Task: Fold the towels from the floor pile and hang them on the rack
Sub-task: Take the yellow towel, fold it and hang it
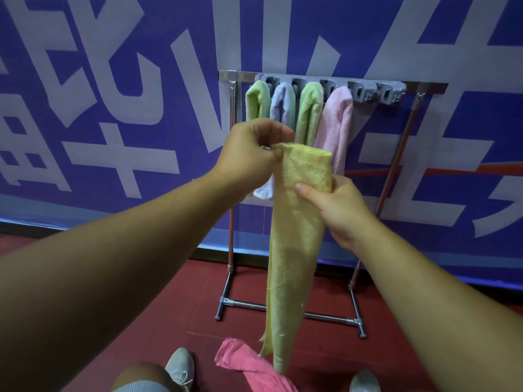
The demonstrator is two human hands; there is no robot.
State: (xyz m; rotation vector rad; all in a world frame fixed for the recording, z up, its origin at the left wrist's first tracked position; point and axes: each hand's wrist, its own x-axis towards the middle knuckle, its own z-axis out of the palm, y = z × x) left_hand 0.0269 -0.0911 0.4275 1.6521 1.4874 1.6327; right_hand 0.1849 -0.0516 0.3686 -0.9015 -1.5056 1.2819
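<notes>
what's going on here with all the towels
A person is folding a yellow towel in front of a rack. The left hand pinches its top corner while the right hand grips it a little lower; the rest hangs down long and narrow. Four folded towels already hang on the rack: green, lavender, green and pink, with clips to their right still free. A darker pink towel lies on the floor by the person's shoes.

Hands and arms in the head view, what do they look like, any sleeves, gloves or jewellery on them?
Both are bare. The left hand and right hand wear no gloves, and no rings, watch or bracelet show. Both forearms are uncovered from wrist to the frame's edge, so no sleeve is visible. No markings or tattoos can be seen on either.
</notes>
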